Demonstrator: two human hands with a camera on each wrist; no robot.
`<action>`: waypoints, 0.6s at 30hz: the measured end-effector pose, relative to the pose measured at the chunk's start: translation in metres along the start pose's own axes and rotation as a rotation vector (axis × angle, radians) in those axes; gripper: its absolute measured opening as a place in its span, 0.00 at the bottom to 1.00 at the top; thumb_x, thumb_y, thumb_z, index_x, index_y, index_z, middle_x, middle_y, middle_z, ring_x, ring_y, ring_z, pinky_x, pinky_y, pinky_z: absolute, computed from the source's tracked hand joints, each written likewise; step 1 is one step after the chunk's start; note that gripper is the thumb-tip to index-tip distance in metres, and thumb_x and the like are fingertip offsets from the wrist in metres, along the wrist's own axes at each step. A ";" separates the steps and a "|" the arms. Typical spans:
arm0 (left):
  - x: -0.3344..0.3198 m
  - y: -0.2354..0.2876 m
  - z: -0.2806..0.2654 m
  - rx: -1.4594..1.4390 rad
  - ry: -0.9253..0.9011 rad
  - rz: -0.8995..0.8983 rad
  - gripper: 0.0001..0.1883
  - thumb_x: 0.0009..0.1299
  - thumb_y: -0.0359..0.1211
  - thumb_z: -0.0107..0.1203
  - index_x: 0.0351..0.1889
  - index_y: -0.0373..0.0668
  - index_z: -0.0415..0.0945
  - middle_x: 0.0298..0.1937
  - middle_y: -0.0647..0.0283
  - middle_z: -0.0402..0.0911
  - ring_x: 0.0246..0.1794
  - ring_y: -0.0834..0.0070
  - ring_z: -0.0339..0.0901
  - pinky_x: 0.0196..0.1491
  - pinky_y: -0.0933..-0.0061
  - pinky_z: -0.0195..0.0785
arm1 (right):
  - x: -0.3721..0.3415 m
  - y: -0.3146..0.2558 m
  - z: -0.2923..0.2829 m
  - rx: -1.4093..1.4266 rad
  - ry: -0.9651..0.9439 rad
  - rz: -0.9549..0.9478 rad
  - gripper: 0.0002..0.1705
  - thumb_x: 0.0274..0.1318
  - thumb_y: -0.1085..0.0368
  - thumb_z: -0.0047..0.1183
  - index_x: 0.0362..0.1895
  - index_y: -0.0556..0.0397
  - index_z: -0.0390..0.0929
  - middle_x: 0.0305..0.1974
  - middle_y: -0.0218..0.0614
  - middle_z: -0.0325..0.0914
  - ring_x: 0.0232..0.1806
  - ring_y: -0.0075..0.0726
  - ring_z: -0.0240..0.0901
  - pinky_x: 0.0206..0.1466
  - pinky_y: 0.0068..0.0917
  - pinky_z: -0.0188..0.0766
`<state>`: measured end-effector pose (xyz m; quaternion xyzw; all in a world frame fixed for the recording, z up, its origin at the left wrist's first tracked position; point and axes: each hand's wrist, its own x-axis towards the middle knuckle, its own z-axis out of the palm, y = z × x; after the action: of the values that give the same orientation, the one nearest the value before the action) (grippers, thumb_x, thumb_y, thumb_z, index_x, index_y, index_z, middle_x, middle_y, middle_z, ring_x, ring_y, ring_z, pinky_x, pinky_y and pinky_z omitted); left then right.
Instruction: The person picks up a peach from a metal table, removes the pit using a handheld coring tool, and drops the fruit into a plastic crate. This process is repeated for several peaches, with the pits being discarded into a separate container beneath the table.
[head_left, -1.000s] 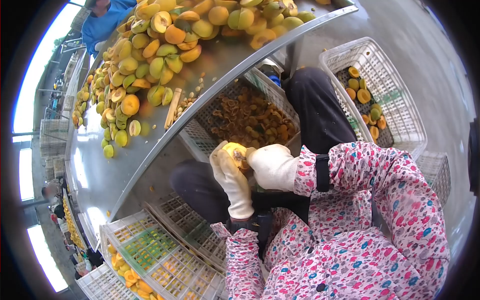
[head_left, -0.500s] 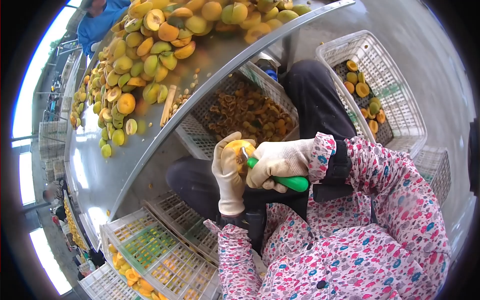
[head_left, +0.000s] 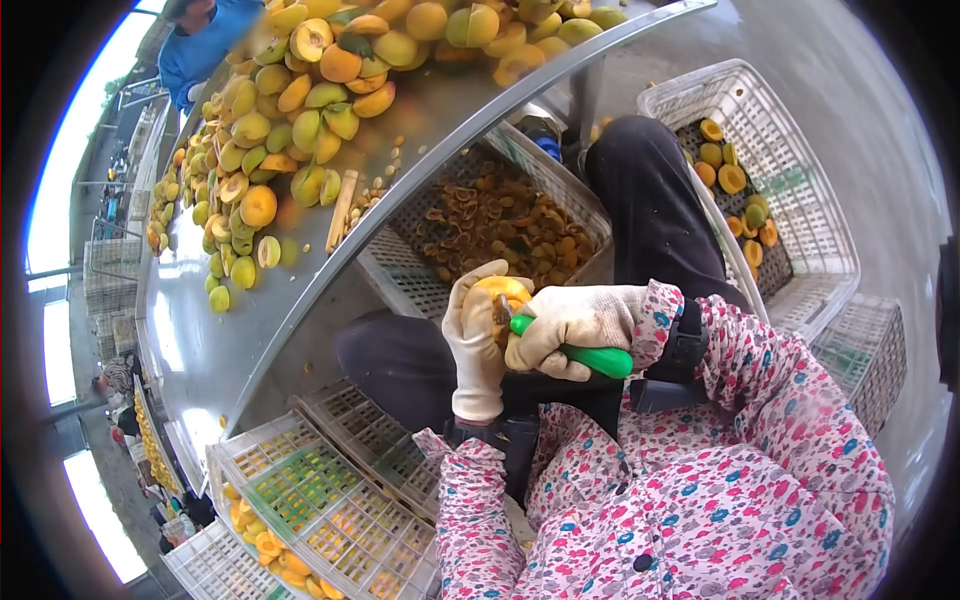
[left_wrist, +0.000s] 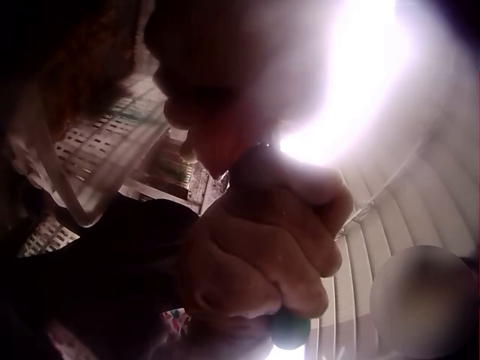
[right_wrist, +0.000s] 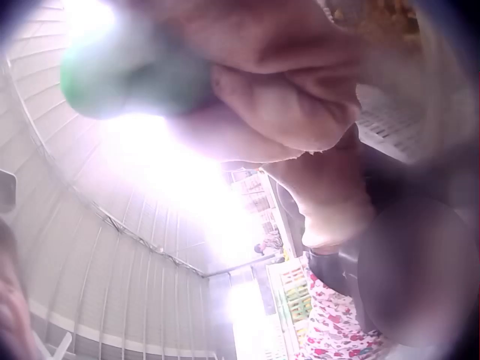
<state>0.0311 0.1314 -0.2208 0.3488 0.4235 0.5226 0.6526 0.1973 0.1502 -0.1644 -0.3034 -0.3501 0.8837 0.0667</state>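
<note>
My gloved left hand (head_left: 475, 345) holds a yellow-orange stone fruit half (head_left: 510, 290), cupped in the fingers with its cut face towards the right hand. My gloved right hand (head_left: 575, 322) grips a green-handled tool (head_left: 600, 360), its tip at the brown centre of the fruit half. The two hands meet over the lap. In the dark left wrist view, the right hand's curled fingers (left_wrist: 255, 255) wrap the tool, and the green handle end (left_wrist: 291, 330) sticks out below. The right wrist view shows the blurred green handle (right_wrist: 135, 82) beyond the fist.
A metal table (head_left: 200, 350) ahead bears a heap of halved fruit (head_left: 260, 130), loose pits and a wooden stick (head_left: 342, 210). Under its edge stands a crate (head_left: 405, 295) of brownish scraps. Another crate (head_left: 815, 215) at right holds some halves. Crates with fruit (head_left: 330, 490) stand at left.
The right hand has turned over, so the green handle, hidden a second ago, now shows. Both hands have shifted slightly right in view, the fruit half still in the left.
</note>
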 end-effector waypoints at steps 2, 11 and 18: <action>0.008 -0.009 -0.007 0.062 0.058 0.102 0.21 0.73 0.41 0.51 0.53 0.31 0.69 0.39 0.52 0.81 0.37 0.71 0.79 0.44 0.74 0.75 | 0.011 0.005 0.000 0.044 0.049 -0.099 0.09 0.53 0.66 0.51 0.22 0.55 0.73 0.17 0.28 0.68 0.16 0.22 0.66 0.21 0.19 0.63; 0.022 -0.030 -0.046 0.334 0.529 0.439 0.20 0.77 0.45 0.38 0.52 0.38 0.68 0.38 0.57 0.76 0.34 0.72 0.78 0.36 0.73 0.75 | 0.015 -0.001 0.008 0.142 0.137 -0.302 0.12 0.53 0.62 0.51 0.21 0.55 0.73 0.17 0.30 0.69 0.17 0.25 0.65 0.25 0.23 0.63; 0.004 0.007 -0.024 -0.337 0.237 0.010 0.26 0.74 0.51 0.37 0.60 0.43 0.68 0.56 0.52 0.76 0.46 0.68 0.76 0.39 0.73 0.71 | 0.031 0.015 -0.033 -0.732 0.600 -0.002 0.11 0.49 0.63 0.55 0.34 0.58 0.78 0.28 0.33 0.77 0.28 0.31 0.74 0.35 0.28 0.71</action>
<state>0.0062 0.1369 -0.2246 0.1730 0.4022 0.6266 0.6447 0.1933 0.1682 -0.2084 -0.5485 -0.6042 0.5754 0.0544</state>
